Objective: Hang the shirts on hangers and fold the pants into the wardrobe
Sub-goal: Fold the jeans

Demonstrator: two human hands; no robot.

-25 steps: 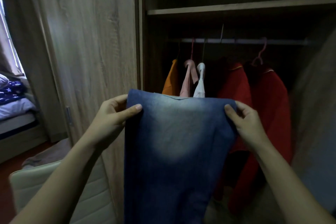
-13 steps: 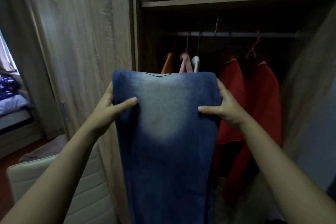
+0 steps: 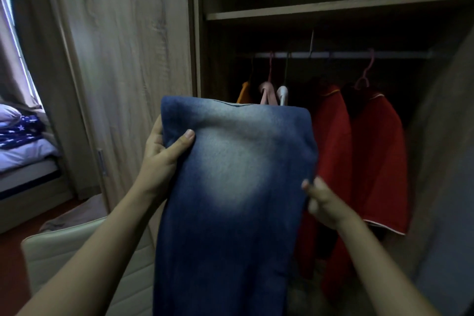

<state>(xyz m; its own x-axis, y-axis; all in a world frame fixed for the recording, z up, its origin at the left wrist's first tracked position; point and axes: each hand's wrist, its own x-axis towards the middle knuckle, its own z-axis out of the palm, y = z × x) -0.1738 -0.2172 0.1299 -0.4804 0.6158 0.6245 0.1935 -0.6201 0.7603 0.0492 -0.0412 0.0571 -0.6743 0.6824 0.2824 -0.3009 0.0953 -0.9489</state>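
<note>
A pair of faded blue jeans (image 3: pixel 230 187) hangs folded lengthwise in front of the open wardrobe (image 3: pixel 333 7). My left hand (image 3: pixel 164 151) grips the jeans' upper left edge, thumb on the front. My right hand (image 3: pixel 320 202) is at the right edge lower down, blurred, its fingers against the denim's side. Behind the jeans, two red shirts (image 3: pixel 372 156) hang on hangers from the rail (image 3: pixel 333 54), with orange, pink and white garments (image 3: pixel 266 90) to their left.
The wardrobe's wooden door (image 3: pixel 123 59) stands open on the left. A cream padded chair back (image 3: pixel 84 259) is at lower left. A bed with star-patterned bedding (image 3: pixel 23 131) lies at far left. A wooden shelf (image 3: pixel 333 7) spans above the rail.
My right hand has slid down from the jeans' top right corner to lower on the right edge. My left hand keeps its grip at the top left.
</note>
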